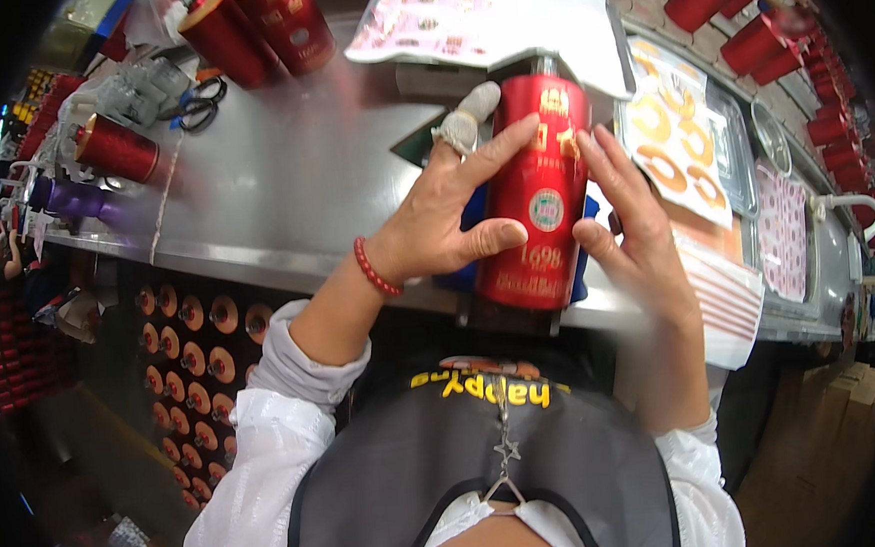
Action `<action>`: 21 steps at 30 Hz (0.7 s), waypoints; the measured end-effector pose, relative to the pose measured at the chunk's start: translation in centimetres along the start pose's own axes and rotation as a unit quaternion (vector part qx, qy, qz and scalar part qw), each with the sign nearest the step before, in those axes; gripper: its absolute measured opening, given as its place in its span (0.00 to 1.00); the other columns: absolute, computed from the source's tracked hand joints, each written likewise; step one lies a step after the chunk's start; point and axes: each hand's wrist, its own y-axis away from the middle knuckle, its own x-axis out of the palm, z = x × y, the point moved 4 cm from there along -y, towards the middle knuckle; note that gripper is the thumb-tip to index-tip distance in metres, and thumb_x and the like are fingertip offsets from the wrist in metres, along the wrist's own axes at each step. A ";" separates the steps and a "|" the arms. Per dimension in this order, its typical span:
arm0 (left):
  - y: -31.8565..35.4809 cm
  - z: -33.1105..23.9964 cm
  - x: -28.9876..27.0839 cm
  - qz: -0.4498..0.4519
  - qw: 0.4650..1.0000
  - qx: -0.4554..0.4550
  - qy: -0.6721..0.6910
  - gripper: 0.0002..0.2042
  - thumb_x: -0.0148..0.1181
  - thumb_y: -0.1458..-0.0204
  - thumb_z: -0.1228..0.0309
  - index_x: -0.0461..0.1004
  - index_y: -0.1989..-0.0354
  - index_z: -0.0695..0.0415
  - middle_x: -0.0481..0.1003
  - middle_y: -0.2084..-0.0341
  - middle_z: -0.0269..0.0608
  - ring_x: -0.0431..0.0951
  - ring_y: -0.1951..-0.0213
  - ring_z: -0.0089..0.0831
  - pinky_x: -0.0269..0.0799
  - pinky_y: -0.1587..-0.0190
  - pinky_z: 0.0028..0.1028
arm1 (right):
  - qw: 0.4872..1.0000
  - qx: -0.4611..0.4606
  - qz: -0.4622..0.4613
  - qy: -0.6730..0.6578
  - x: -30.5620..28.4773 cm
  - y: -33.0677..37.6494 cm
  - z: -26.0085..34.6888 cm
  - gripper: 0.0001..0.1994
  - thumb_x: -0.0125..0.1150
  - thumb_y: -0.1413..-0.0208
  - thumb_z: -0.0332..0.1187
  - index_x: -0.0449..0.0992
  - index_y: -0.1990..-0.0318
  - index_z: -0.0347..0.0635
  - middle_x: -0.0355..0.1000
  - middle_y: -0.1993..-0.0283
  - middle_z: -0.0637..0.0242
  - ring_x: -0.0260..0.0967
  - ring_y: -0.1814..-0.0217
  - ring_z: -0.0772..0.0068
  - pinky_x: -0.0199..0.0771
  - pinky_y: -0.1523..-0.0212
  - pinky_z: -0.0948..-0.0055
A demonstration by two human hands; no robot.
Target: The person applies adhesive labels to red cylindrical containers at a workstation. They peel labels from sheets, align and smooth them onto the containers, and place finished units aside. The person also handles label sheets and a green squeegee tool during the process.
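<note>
A red cylindrical bottle (pixel 534 252) with gold print and a round pale emblem lies in front of me, its clear narrow end pointing away. Beneath it a blue support (pixel 588 234) shows in part. My left hand (pixel 444 208) rests on the bottle's left side, thumb and a finger stretched over its face. White covers wrap other fingertips of that hand. My right hand (pixel 645 226) lies along the right side, fingers spread and the fingertips touching the edge. Neither hand is wrapped around the bottle.
Sticker sheets (pixel 442 12) lie beyond the bottle; a sheet with orange-gold rings (pixel 685 148) lies to the right. Dark-handled scissors (pixel 199 106) and more red cylinders (pixel 117 148) stand or lie at left on the metal table (pixel 280 153). A purple bottle (pixel 72 198) is at far left.
</note>
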 end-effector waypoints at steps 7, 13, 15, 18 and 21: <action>0.7 0.4 0.7 0.029 0.999 0.012 0.014 0.47 0.65 0.56 0.36 0.56 0.28 0.42 0.41 0.29 0.65 0.41 0.28 0.59 0.42 0.29 0.49 | 0.996 -0.023 -0.002 -0.082 1.1 1.2 0.1 0.40 0.65 0.46 0.52 0.58 0.29 0.46 0.55 0.31 0.36 0.53 0.28 0.38 0.59 0.33 0.55; 0.9 0.1 0.6 0.051 0.999 0.018 0.003 0.51 0.66 0.58 0.35 0.51 0.27 0.42 0.38 0.28 0.66 0.37 0.27 0.60 0.40 0.28 0.49 | 0.997 -0.036 0.008 -0.066 1.2 1.2 0.1 0.44 0.67 0.49 0.54 0.57 0.29 0.42 0.54 0.29 0.41 0.50 0.25 0.44 0.56 0.31 0.56; 0.9 0.1 0.5 0.057 0.998 0.015 -0.003 0.52 0.66 0.58 0.35 0.50 0.26 0.42 0.37 0.28 0.66 0.37 0.27 0.60 0.40 0.28 0.49 | 0.996 -0.020 0.022 -0.078 1.2 1.1 0.0 0.48 0.67 0.51 0.58 0.55 0.29 0.40 0.51 0.26 0.49 0.47 0.23 0.53 0.53 0.29 0.57; 0.8 0.1 0.5 0.061 0.998 0.008 0.003 0.52 0.66 0.58 0.36 0.50 0.26 0.45 0.38 0.28 0.65 0.36 0.27 0.60 0.39 0.28 0.48 | 0.994 -0.014 0.023 -0.106 1.3 1.1 -0.2 0.49 0.67 0.52 0.58 0.54 0.28 0.39 0.52 0.27 0.49 0.47 0.23 0.54 0.52 0.29 0.59; 0.8 -0.3 0.3 0.054 0.998 -0.016 0.006 0.53 0.63 0.55 0.36 0.49 0.27 0.56 0.38 0.27 0.60 0.37 0.26 0.52 0.36 0.28 0.45 | 0.996 -0.027 0.027 -0.082 1.2 1.0 -0.3 0.50 0.67 0.52 0.59 0.53 0.28 0.39 0.52 0.26 0.48 0.48 0.24 0.55 0.50 0.28 0.61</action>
